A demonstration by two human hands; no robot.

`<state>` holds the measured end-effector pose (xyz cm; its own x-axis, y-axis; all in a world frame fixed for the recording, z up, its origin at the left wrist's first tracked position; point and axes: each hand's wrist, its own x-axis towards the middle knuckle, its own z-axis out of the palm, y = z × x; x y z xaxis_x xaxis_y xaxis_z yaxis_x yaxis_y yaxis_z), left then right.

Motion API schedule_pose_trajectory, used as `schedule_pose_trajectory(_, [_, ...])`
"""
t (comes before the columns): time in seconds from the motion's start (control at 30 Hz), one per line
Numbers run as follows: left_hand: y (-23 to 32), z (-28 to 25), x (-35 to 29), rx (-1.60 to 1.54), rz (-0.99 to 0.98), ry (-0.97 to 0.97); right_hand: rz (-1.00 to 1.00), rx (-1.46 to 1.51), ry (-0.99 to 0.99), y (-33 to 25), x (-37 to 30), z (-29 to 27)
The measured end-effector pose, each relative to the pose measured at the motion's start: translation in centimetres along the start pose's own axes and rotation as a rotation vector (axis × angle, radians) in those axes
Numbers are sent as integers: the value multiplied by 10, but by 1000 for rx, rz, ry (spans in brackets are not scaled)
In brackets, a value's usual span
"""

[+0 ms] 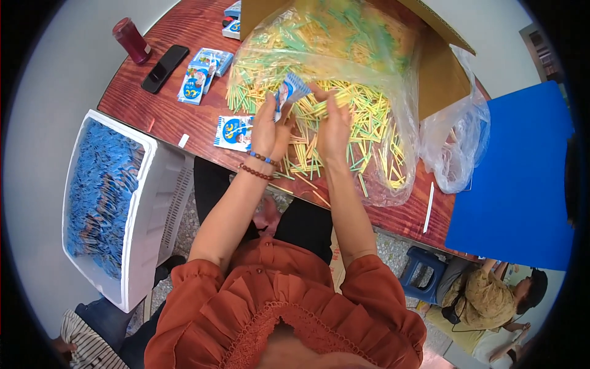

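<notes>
In my left hand [265,130] is a small blue-and-white packet [292,90], held upright with its top toward my right hand. My right hand [335,132] is closed around a small bunch of thin yellow and green sticks [330,106], close beside the packet. Under and beyond both hands lies a large heap of loose yellow, green and orange sticks [376,117], spilling from a clear plastic bag [402,184]. Another packet [231,131] lies flat on the table, left of my left wrist.
The bag lies partly in an open cardboard box [444,80]. More packets [198,77], a phone [165,69] and a red jar [131,40] lie left. A white foam box [140,203] full of blue packets stands beside the table. A blue board [510,178] and another person [491,289] are right.
</notes>
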<state>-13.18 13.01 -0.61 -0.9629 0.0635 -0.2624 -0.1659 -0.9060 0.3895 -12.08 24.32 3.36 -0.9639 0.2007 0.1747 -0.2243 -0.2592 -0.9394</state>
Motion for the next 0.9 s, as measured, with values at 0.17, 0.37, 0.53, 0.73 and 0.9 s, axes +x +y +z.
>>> schedule_pose_trajectory(0.17, [20,-4,-14,194,146,-45,-292,26,-128,-25,13,32])
schedule_pose_trajectory(0.37, [29,2,-31,130,140,-58,-337,-87,-181,-18,4,57])
schedule_pose_trajectory(0.53, [29,-7,-27,103,127,-19,-400,-3,-160,-16,4,55])
schedule_pose_trajectory(0.73, [30,-10,-25,107,131,-51,-325,-114,-224,-6,4,55])
schedule_pose_trajectory(0.9, [27,-17,-17,171,138,-127,-302,-148,-271,-8,3,56])
